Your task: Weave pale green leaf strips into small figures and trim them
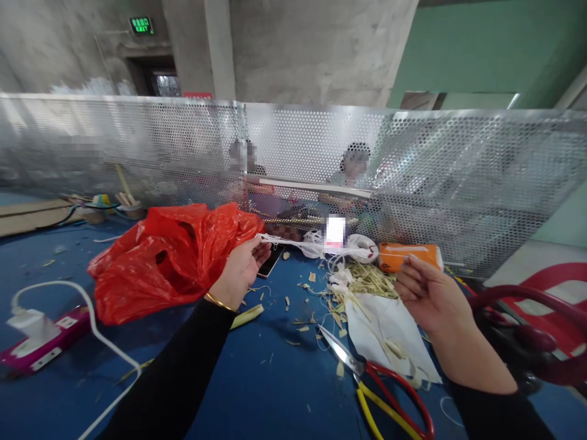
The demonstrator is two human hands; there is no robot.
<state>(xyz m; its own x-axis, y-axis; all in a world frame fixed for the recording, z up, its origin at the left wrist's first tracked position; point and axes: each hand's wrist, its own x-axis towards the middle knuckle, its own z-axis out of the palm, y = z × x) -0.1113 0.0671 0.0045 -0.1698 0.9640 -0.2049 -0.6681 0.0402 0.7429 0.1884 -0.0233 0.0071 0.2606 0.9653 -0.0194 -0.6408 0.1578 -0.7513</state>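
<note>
White string [302,244] stretches nearly level between my two hands above the blue table. My left hand [245,266], with a gold bangle at the wrist, pinches the thicker, bundled end. At the other side my right hand [424,290] is closed, thumb and forefinger pinching the thin end. A pair of scissors [353,363] with one red and one yellow handle lies below, between the hands. Under the string a white roll [362,247] stands in front of the mesh, and an orange can [389,256] lies on its side behind my right hand.
A crumpled red plastic bag [151,263] lies left of my left hand. Dry straw scraps [371,281] and a white paper sheet [385,330] are at the right. A purple power strip [50,342] is far left. A perforated metal screen [307,146] bounds the back; people sit behind it.
</note>
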